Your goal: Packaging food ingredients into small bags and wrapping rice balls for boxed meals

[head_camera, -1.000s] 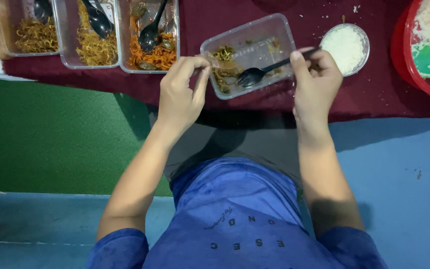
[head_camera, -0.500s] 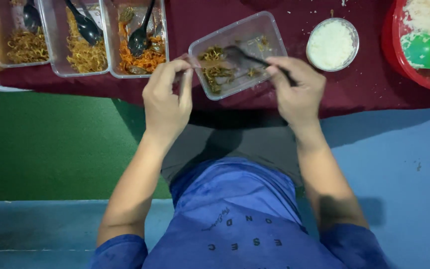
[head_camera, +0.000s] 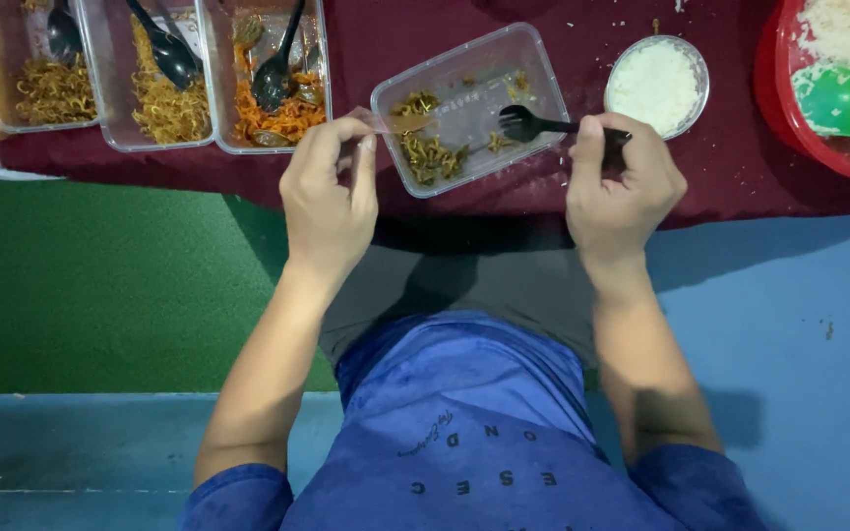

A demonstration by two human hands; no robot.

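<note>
Left hand (head_camera: 327, 192) fingers pinch the near-left corner of the clear container (head_camera: 471, 106) on the table, right hand (head_camera: 622, 182) fingers closed on the black fork (head_camera: 543, 125), tines inside; keep corner pinned, scrape scraps toward left fingers.

Clear container (head_camera: 504, 69) with brown bits, black fork (head_camera: 533, 124); beside it white rice bowl (head_camera: 655, 87), maroon cloth (head_camera: 740, 167), red tub (head_camera: 789, 108)

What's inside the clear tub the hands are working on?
The clear tub holds small clumps of brownish noodles and the black fork head. The left hand hides its near corner.
</note>
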